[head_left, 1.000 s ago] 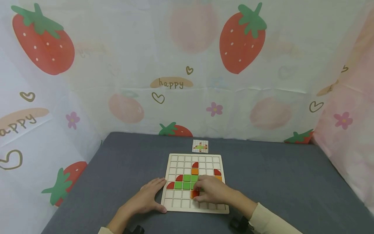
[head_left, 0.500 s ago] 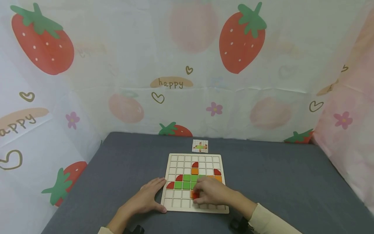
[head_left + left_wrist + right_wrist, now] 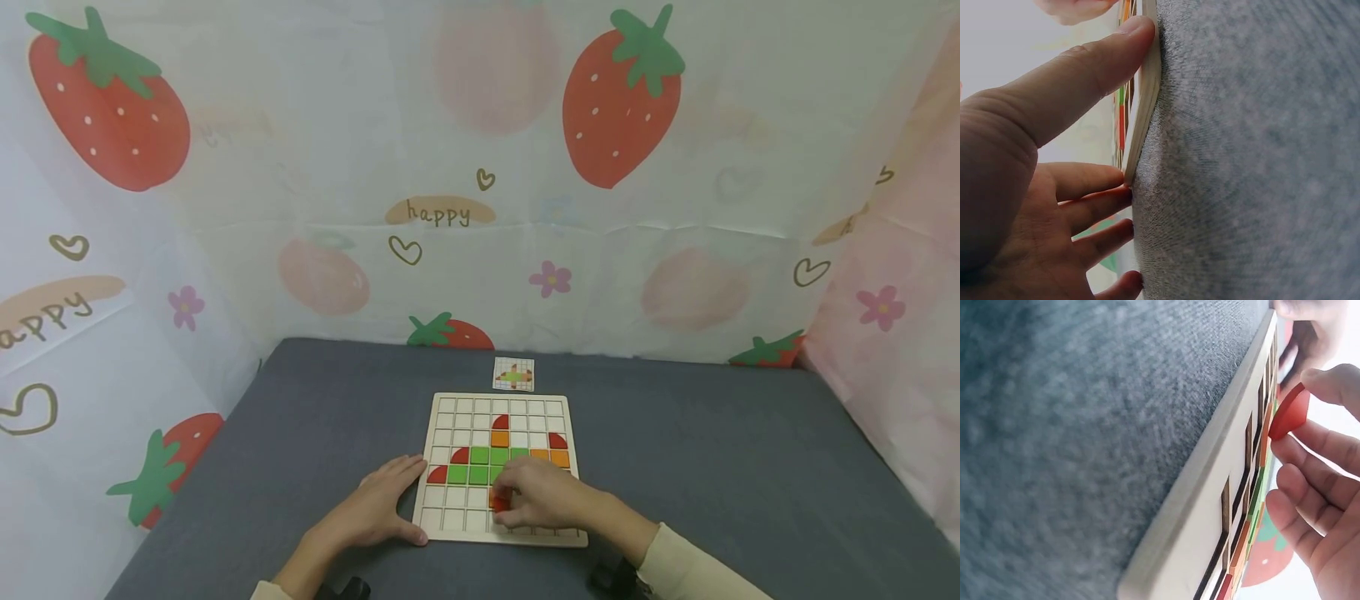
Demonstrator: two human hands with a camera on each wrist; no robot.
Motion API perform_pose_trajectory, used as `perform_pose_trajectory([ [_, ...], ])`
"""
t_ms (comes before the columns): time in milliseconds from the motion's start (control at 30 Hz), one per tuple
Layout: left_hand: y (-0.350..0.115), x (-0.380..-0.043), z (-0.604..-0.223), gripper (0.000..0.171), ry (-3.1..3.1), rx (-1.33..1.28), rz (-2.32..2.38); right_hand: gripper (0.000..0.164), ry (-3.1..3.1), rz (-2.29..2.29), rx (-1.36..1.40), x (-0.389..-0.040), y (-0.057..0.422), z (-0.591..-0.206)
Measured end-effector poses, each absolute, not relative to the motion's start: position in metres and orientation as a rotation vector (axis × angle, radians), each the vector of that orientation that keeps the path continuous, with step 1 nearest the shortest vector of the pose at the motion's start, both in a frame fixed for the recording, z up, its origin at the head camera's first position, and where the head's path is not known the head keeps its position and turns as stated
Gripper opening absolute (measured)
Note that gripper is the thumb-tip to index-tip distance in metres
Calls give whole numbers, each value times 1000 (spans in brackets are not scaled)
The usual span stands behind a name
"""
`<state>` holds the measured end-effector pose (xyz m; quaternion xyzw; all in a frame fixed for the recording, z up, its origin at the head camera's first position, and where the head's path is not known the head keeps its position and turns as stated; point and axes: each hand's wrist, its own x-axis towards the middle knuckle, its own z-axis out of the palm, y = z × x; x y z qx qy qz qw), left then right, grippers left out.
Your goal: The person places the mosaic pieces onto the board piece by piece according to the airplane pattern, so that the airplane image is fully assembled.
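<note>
A wooden grid board [image 3: 453, 498] lies flat on the dark cloth. My left hand [image 3: 382, 504] rests at its near left corner, fingers extended and thumb on the front edge. Low over the near middle of the board, my right hand [image 3: 547, 493] pinches a red quarter-round tile [image 3: 1291, 414] between thumb and fingertips. In the right wrist view that tile tilts close over the grid. Green square tiles [image 3: 478, 475] fill the middle rows. Orange squares [image 3: 559, 458] and other red quarter-round tiles [image 3: 437, 475] sit around them. My right hand hides part of the grid's right side.
Just behind the board lies a small card [image 3: 513, 374] printed with a coloured grid pattern. The grey table cloth [image 3: 697, 450] reaches back to a curtain [image 3: 600, 317] with strawberries. Both sleeves enter from the front edge.
My right hand has shifted slightly with the red tile, uncovering more of the orange squares at the right. My left hand stays at the board's corner.
</note>
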<state>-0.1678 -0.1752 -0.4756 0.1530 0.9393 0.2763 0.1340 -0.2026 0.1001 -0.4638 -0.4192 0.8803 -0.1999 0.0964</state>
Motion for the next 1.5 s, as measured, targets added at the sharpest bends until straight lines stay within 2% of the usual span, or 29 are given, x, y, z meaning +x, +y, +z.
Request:
perform_pose_trajectory([
  [600,-176,-168,-478,101,2716,442,795,10,2474,-769,-1204,-197,96,-465],
  [1000,-177,-167,-479,101,2712,445,801,14,2470,-754,-1356,-196,96,-471],
  [1500,-175,-168,-476,101,2723,426,797,3,2502,-648,-1369,-195,107,-463],
])
